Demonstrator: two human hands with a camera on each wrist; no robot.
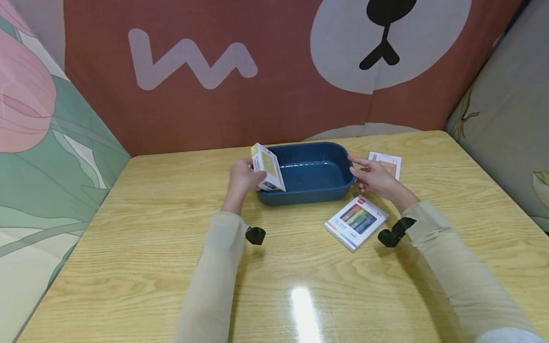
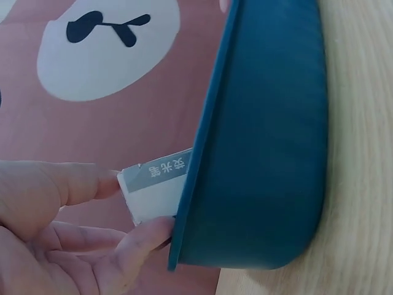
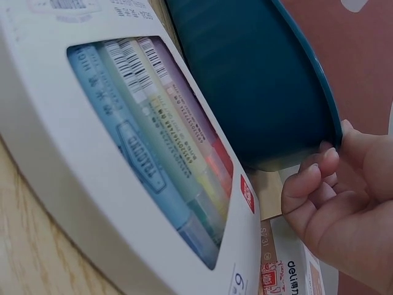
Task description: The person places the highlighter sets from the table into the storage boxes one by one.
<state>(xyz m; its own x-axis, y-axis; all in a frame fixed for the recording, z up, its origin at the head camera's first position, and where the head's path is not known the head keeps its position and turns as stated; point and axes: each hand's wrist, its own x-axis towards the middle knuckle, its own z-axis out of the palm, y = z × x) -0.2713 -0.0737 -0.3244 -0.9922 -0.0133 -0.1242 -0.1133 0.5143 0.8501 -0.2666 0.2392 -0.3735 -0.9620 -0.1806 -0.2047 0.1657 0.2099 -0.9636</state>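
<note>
My left hand (image 1: 245, 176) pinches a small white carton with a yellow panel (image 1: 268, 167) between thumb and fingers. That carton tilts over the left end of a dark blue plastic basin (image 1: 305, 196), its lower part inside the rim. In the left wrist view the carton's end (image 2: 161, 178) shows grey-banded lettering beside the basin's edge. At the opposite end, my right hand (image 1: 375, 176) holds the basin's rim, fingers partly curled in the right wrist view. Just below that hand a white box of highlighters (image 1: 356, 222) lies flat, its window showing several coloured pens (image 3: 153, 135).
Behind the right hand lies another small white and tan box (image 1: 391, 162), partly covered by it. The wooden table (image 1: 133, 266) ends at a brown cloth backdrop (image 1: 275, 113) just beyond the basin. Printed cloths hang at both sides.
</note>
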